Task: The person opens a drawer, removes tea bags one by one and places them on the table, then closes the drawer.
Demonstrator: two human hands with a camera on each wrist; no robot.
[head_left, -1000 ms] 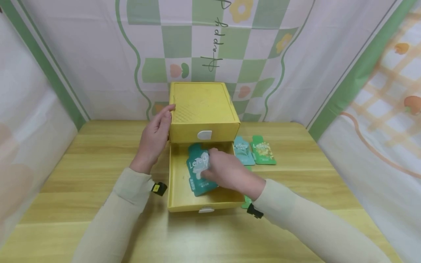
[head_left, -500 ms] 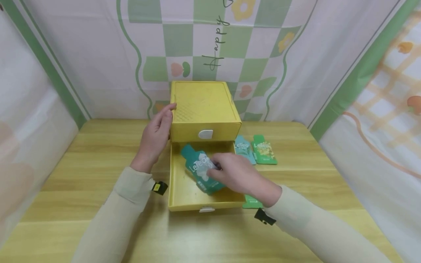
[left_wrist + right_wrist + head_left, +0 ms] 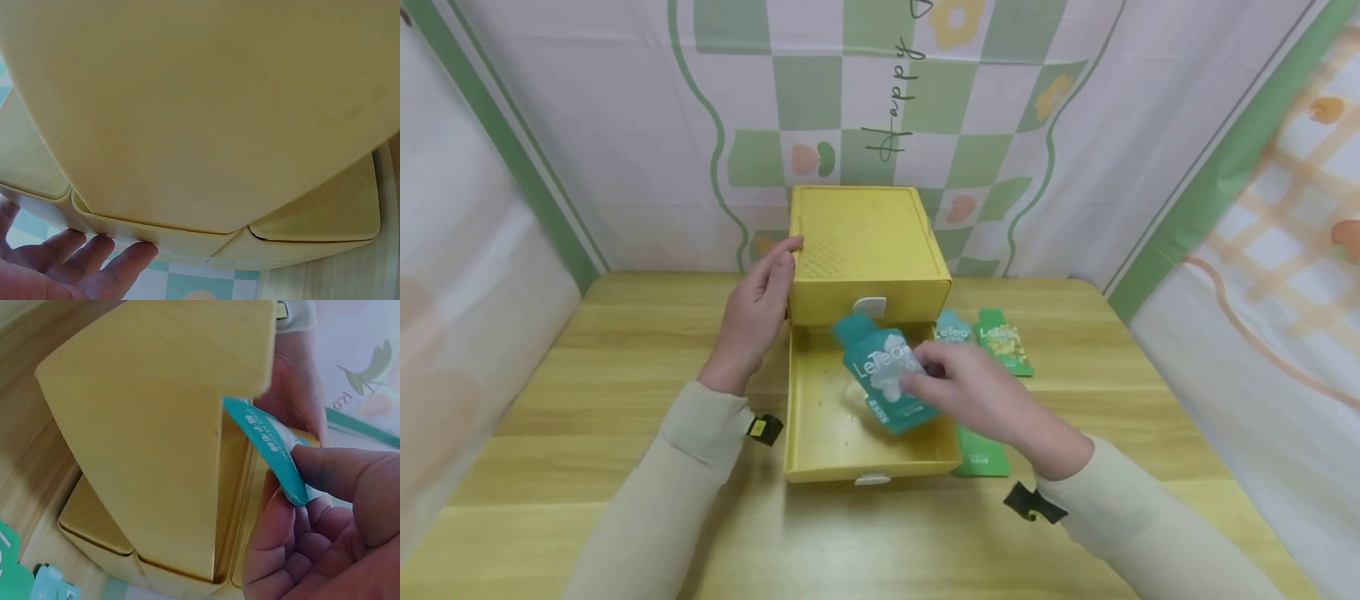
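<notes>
My right hand (image 3: 992, 396) pinches a teal LeTea packet (image 3: 883, 371) between thumb and fingers, tilted, above the pulled-out lower drawer (image 3: 820, 454). In the right wrist view the packet (image 3: 265, 440) is seen nearly edge-on, with the thumb on one face. The drawer belongs to a small yellow two-drawer box (image 3: 865, 237), whose upper drawer is closed. Against the box's left side rests my left hand (image 3: 754, 312). Its fingers (image 3: 128, 265) lie fairly straight along the yellow wall in the left wrist view.
Right of the box lie a light blue packet (image 3: 953, 325) and a green packet (image 3: 1006, 343) on the wooden table (image 3: 662, 333). Another green packet (image 3: 983, 457) lies beside the drawer's front right corner. Printed cloth (image 3: 808, 92) hangs behind the box.
My right hand has drawn back to the right and raised the teal packet from low in the drawer, turning it on the way. The left hand has stayed against the box.
</notes>
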